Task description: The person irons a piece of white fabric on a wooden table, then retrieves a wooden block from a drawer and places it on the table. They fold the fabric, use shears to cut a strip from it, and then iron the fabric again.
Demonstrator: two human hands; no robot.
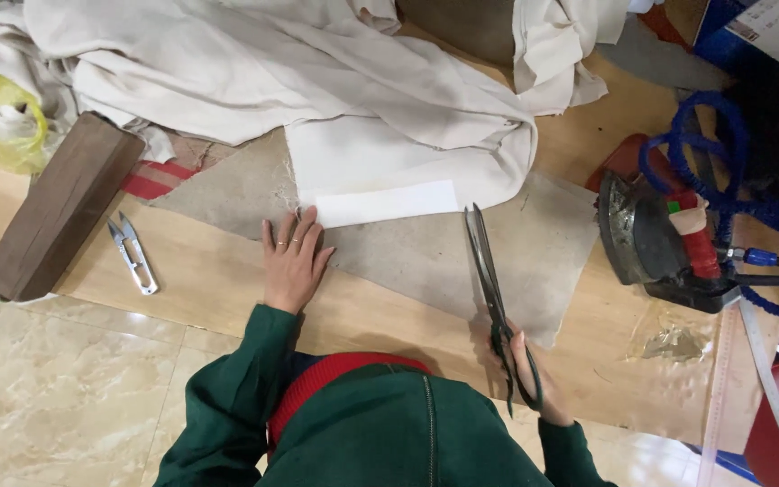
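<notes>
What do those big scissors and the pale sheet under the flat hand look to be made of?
The scissors in the right hand look like dark, dull metal: long thin blades, little shine. The grey-beige sheet under the left hand seems felt or coarse cloth: matte and fuzzy, though stiff paper is possible. The table looks like pale wood.
</notes>
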